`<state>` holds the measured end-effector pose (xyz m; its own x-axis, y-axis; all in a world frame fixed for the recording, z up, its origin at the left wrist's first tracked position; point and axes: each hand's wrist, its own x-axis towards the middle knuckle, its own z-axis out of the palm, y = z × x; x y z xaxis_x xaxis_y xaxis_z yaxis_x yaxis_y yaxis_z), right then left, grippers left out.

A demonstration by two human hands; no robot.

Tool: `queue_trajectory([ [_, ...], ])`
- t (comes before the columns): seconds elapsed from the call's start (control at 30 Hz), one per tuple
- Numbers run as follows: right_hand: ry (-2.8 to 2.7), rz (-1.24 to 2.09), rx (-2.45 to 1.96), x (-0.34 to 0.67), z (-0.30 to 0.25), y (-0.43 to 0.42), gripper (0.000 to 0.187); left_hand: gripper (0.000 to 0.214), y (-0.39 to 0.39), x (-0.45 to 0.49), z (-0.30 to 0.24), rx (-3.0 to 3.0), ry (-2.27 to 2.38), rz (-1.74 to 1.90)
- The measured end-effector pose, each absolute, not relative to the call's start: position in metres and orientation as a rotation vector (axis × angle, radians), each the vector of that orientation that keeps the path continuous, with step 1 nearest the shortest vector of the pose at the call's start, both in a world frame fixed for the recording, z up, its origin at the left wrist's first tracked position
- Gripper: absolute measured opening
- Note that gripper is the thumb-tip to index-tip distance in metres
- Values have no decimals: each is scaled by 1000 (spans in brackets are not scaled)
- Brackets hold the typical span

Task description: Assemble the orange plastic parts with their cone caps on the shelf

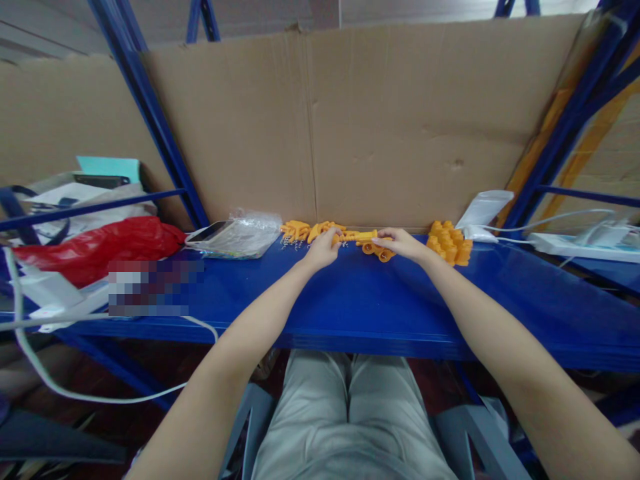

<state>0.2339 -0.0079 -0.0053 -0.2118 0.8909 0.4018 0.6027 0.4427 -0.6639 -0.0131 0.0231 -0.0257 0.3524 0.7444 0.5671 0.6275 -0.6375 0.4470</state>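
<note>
My left hand (324, 249) is closed, its fingertips around a small yellow plastic part whose shape is mostly covered. Beside and behind it lies a pile of yellow plastic pieces (296, 231) with small metal coil springs (291, 245) in front. My right hand (404, 244) has thumb and fingers drawn together on the end of a yellow plastic piece (366, 236) that lies between both hands. Just below those fingers are several hollow, round yellow parts (384, 255) with open ends. Whether the two hands hold one joined piece, I cannot tell.
A block of upright yellow parts (449, 244) stands right of my right hand. A clear plastic bag (250, 235), a phone (209, 231) and a red bag (110, 250) lie left. Cardboard (370, 127) backs the blue shelf (360, 307). White cables and a power strip (585, 245) are right.
</note>
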Motion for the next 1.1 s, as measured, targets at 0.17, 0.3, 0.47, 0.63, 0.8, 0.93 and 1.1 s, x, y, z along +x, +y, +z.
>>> queue_trajectory([
  [0.17, -1910, 545, -1243, 237, -7, -6, 57, 23, 20, -12, -24, 2484, 1257, 1183],
  [0.3, -1882, 527, -1306, 237, -8, -5, 62, 24, 20, -10, -23, 2513, 1243, 1216],
  [0.47, -1830, 493, -1327, 233, -10, -4, 58, 25, 22, -10, -25, 2501, 1206, 1190],
  [0.63, -1842, 498, -1286, 234, -9, -4, 51, 25, 25, -12, -28, 2489, 1160, 1179],
  [0.8, -1866, 612, -1249, 238, -6, -9, 48, 25, 26, -13, -29, 2482, 1190, 1173],
  [0.93, -1835, 638, -1269, 239, -6, -9, 48, 25, 26, -13, -28, 2530, 1210, 1185],
  [1.1, -1833, 626, -1293, 239, -8, -5, 55, 25, 25, -13, -27, 2585, 1175, 1222],
])
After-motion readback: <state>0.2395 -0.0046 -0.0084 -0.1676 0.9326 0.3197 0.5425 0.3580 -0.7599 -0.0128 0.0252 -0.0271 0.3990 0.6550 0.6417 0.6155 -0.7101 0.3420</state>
